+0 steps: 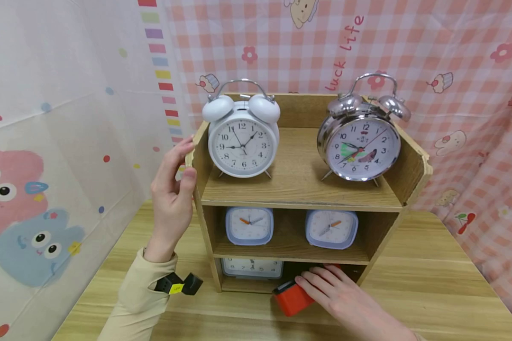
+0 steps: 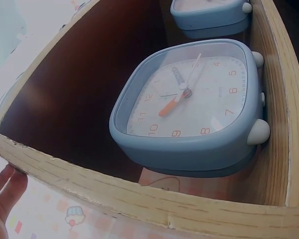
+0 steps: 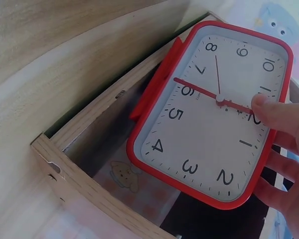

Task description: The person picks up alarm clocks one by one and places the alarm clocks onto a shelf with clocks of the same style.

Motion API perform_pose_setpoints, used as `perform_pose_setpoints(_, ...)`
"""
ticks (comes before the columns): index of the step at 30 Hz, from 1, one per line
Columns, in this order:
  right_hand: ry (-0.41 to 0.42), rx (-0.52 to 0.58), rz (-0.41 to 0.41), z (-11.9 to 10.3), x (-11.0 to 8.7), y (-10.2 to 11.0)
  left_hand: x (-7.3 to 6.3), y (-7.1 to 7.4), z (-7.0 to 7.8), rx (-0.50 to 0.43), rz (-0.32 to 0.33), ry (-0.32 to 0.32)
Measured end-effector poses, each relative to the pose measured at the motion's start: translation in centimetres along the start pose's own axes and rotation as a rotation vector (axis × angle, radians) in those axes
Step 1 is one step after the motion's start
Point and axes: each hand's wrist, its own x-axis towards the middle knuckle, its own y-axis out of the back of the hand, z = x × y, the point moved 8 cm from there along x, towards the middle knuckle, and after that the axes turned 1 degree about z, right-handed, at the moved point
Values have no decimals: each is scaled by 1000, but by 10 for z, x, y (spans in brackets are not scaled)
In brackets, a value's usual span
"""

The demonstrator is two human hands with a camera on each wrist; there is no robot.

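A wooden shelf unit [image 1: 303, 201] with three levels stands on the table, holding several clocks. My left hand [image 1: 172, 199] rests on the upper left side panel, its fingers and thumb touching the edge. Fingertips [image 2: 10, 186] of that hand show at the panel's outer side in the left wrist view. At the bottom level's opening, my right hand [image 1: 334, 293] grips a red rectangular clock [image 1: 293, 299], tilted and partly outside the shelf. In the right wrist view the red clock's white dial [image 3: 209, 144] is visible, with my thumb [image 3: 274, 112] over its face.
On top stand a white twin-bell alarm clock [image 1: 243, 147] and a silver one [image 1: 362, 147]. Two blue clocks [image 1: 249, 226] sit on the middle level. A grey-blue rectangular clock [image 1: 252, 268] stands at bottom left. Patterned cloth [image 1: 298, 66] hangs behind the wooden table [image 1: 435, 284].
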Motion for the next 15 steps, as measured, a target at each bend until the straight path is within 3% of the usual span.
perform_pose_setpoints(15,-30,-5,-2,0,-4,-10,0,0,0,-6,6,-1)
